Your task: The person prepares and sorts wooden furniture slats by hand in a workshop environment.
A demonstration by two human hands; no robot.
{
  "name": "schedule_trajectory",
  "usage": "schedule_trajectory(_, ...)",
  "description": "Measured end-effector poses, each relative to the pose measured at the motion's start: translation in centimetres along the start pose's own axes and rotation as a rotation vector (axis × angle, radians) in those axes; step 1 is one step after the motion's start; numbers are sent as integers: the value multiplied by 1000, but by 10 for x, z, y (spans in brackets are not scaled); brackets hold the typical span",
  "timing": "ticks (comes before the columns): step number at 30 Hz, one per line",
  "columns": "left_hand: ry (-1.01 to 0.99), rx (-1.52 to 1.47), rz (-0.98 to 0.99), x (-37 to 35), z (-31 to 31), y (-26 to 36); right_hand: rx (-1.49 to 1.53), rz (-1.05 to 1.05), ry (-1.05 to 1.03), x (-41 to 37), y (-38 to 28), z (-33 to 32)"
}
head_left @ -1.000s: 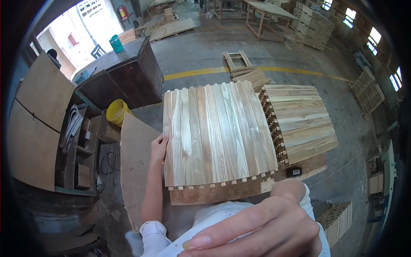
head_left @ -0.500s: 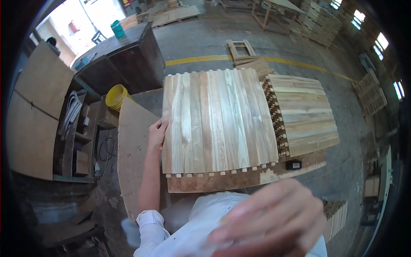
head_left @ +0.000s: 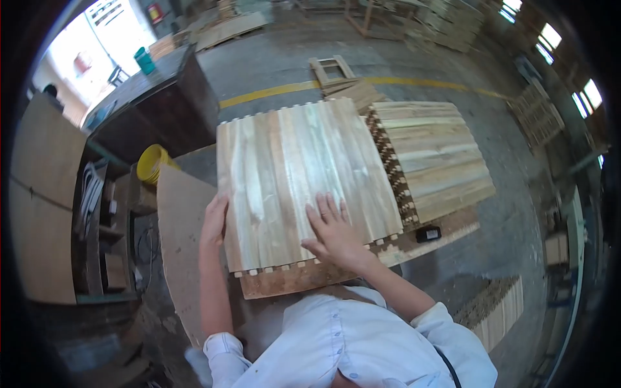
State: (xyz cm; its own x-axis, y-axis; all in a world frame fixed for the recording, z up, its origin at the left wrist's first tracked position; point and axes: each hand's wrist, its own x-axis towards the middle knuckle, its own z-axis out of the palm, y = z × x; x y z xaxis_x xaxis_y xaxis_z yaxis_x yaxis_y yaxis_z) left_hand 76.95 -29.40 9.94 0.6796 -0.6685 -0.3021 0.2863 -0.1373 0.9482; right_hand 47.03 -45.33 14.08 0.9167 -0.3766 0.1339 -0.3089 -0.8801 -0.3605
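Note:
A slatted wooden panel point(head_left: 284, 168) of pale and brown strips lies flat on a worn wooden board point(head_left: 304, 279) in front of me. My left hand point(head_left: 214, 221) rests against the panel's left edge, fingers pointing up along it. My right hand point(head_left: 333, 229) lies flat on the panel's near right part, fingers spread. Neither hand grips anything. To the right stands a stack of similar slatted panels point(head_left: 433, 155), its toothed side point(head_left: 391, 171) touching the panel.
A small black device point(head_left: 428, 233) lies on the board at the right. A yellow bucket point(head_left: 151, 164) and a dark wooden cabinet point(head_left: 152, 110) stand at the left. Plywood sheets point(head_left: 181, 239) lean nearby. More panels point(head_left: 498, 310) sit low right; a yellow floor line point(head_left: 272, 94) runs behind.
My right hand came down from close to the camera and now lies flat on the panel. The view shifted slightly; my left hand stays at the left edge.

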Motion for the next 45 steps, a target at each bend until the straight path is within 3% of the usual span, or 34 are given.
schedule_trajectory(5,-64,-140,-46,-9,-4,-2,250,39,35,-4,22,-15)
schedule_trajectory(8,-51,-115,-38,-8,-6,-8,253,220,269,-8,75,-39)
schedule_trajectory(11,-87,-11,43,-12,1,1,426,478,330,-14,139,-35)
schedule_trajectory(14,-122,51,55,-13,5,5,873,563,83,-17,157,-34)
schedule_trajectory(15,-110,71,57,-15,5,7,943,525,113,-16,162,-23)
schedule_trajectory(20,-28,208,56,-14,5,4,1022,473,77,-17,160,-40)
schedule_trajectory(22,-32,216,-40,-13,3,12,1065,451,54,-20,161,-46)
schedule_trajectory(23,-34,218,-90,-16,13,16,1043,446,49,-20,165,-40)
schedule_trajectory(26,547,1308,152,-26,77,16,994,435,62,-22,173,-23)
schedule_trajectory(29,426,1451,200,-38,157,2,974,374,123,-28,170,-16)
schedule_trajectory(34,321,1488,276,-62,266,-9,1043,336,39,-59,167,-19)
schedule_trajectory(36,327,1480,357,-69,293,-19,998,309,72,-71,165,-23)
schedule_trajectory(38,173,1404,381,-81,308,-22,877,256,125,-90,157,-22)
schedule_trajectory(40,57,559,427,-106,317,-26,953,162,215,-105,131,-73)
schedule_trajectory(41,139,422,329,-129,326,-12,902,57,261,-115,124,-84)
schedule_trajectory(42,299,400,426,-149,329,-13,875,-58,292,-127,119,-88)
schedule_trajectory(43,480,225,509,-164,330,-30,866,-191,233,-138,116,-90)
schedule_trajectory(44,513,60,454,-185,326,-44,864,-321,178,-149,112,-85)
schedule_trajectory(45,534,-115,424,-211,318,-58,973,-346,-34,-162,109,-74)
